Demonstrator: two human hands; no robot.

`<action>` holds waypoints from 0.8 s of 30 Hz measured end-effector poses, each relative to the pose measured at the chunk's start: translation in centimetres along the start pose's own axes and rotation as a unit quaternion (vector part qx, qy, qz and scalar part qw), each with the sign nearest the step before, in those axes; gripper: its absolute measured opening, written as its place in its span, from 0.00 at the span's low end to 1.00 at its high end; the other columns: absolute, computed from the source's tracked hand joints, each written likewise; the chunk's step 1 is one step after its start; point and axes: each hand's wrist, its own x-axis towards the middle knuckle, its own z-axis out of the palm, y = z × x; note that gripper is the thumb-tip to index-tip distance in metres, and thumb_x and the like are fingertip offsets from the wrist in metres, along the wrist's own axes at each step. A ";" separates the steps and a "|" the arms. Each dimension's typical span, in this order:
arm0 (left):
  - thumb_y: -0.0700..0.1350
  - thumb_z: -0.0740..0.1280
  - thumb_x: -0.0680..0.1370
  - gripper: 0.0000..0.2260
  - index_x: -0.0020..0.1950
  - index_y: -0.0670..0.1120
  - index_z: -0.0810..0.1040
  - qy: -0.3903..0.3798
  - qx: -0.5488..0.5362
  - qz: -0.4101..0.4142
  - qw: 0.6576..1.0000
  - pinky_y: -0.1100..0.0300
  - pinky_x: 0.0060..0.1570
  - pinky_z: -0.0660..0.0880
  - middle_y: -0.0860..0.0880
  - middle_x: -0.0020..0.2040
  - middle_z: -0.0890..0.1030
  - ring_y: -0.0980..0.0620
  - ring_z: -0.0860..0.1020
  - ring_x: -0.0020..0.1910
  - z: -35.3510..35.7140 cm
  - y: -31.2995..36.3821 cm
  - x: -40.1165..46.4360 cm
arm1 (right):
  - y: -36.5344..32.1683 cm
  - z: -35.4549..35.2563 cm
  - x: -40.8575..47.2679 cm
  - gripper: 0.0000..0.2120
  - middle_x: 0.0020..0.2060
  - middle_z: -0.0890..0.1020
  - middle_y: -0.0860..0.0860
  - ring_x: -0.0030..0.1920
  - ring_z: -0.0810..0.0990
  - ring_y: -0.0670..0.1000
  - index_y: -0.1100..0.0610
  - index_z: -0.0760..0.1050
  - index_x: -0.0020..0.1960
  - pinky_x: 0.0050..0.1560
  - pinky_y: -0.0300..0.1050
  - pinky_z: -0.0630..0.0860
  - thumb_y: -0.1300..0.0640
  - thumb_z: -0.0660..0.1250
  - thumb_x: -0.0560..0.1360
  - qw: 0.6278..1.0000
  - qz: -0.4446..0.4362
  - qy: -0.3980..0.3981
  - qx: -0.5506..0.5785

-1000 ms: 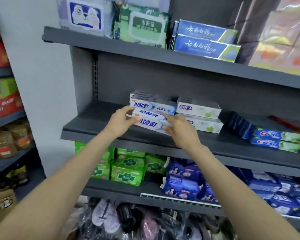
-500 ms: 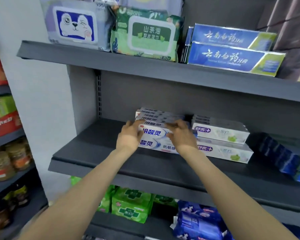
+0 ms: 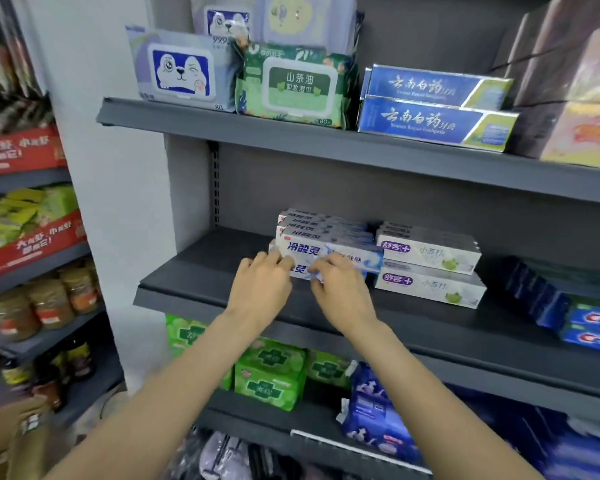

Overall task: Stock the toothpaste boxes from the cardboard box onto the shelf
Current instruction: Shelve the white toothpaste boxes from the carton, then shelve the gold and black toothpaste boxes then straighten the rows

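Note:
White-and-blue toothpaste boxes (image 3: 326, 249) lie stacked lengthwise on the dark grey middle shelf (image 3: 194, 271), several deep towards the back. My left hand (image 3: 260, 289) and my right hand (image 3: 340, 292) are side by side at the front of the stack. The fingertips of both rest against the face of the lowest front box (image 3: 300, 270), which they partly cover. Neither hand wraps round a box. A blurred brown cardboard shape (image 3: 11, 441) sits at the bottom left corner.
White-and-green toothpaste boxes (image 3: 430, 268) stand right beside the stack, with blue Crest boxes (image 3: 593, 327) further right. The shelf above holds wipes packs (image 3: 298, 84) and blue toothpaste boxes (image 3: 437, 102). Green packs (image 3: 271, 372) fill the shelf below. Jars (image 3: 49, 299) line a left rack.
The boxes I held a second ago now lie on the stack. Both hands have slid down from the boxes' ends to the front of the lowest box. The view has moved closer.

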 end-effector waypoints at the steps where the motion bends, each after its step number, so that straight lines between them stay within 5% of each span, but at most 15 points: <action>1: 0.40 0.72 0.66 0.09 0.46 0.46 0.82 0.010 0.017 0.003 1.000 0.54 0.37 0.74 0.47 0.41 0.81 0.45 0.79 0.40 -0.2 -0.2 -1.7 | -1.0 0.0 -1.1 0.14 0.58 0.75 0.54 0.61 0.71 0.56 0.57 0.75 0.61 0.58 0.50 0.70 0.60 0.59 0.77 1.000 0.004 -0.007 0.015; 4: 0.43 0.69 0.63 0.05 0.38 0.48 0.80 0.013 0.038 -0.008 0.999 0.57 0.30 0.73 0.49 0.31 0.79 0.46 0.79 0.31 -1.4 -1.2 -6.8 | -4.1 0.6 -4.5 0.10 0.53 0.76 0.57 0.58 0.73 0.58 0.58 0.75 0.55 0.56 0.52 0.72 0.61 0.60 0.76 0.997 0.005 -0.035 0.063; 7: 0.46 0.58 0.68 0.10 0.36 0.48 0.78 0.030 0.027 -0.042 0.998 0.59 0.31 0.72 0.49 0.29 0.79 0.46 0.79 0.30 -3.6 -2.8 -11.1 | -7.9 1.7 -7.5 0.08 0.49 0.78 0.58 0.54 0.75 0.60 0.59 0.76 0.52 0.51 0.51 0.73 0.61 0.61 0.75 0.992 0.006 -0.057 0.115; 10: 0.49 0.57 0.70 0.12 0.40 0.48 0.79 0.022 0.013 -0.109 0.994 0.58 0.36 0.71 0.51 0.31 0.81 0.47 0.80 0.31 -5.0 -5.4 -16.2 | -12.5 4.1 -10.2 0.09 0.50 0.80 0.59 0.54 0.77 0.60 0.59 0.76 0.53 0.50 0.50 0.72 0.61 0.61 0.75 0.983 0.000 -0.101 0.152; 16: 0.51 0.58 0.78 0.11 0.50 0.50 0.78 -0.093 0.019 -0.228 0.969 0.52 0.49 0.66 0.50 0.42 0.83 0.46 0.79 0.47 -5.4 -13.4 -28.0 | -23.1 11.2 -14.7 0.12 0.56 0.79 0.57 0.57 0.77 0.58 0.59 0.77 0.58 0.50 0.48 0.73 0.60 0.60 0.77 0.964 -0.040 -0.198 0.175; 24: 0.48 0.57 0.79 0.10 0.52 0.48 0.77 -0.222 -0.030 -0.299 0.928 0.53 0.51 0.68 0.48 0.47 0.82 0.44 0.79 0.51 -2.5 -27.3 -37.5 | -35.7 22.7 -18.2 0.13 0.57 0.75 0.58 0.57 0.75 0.59 0.61 0.74 0.59 0.54 0.48 0.73 0.60 0.61 0.77 0.934 0.019 -0.315 0.167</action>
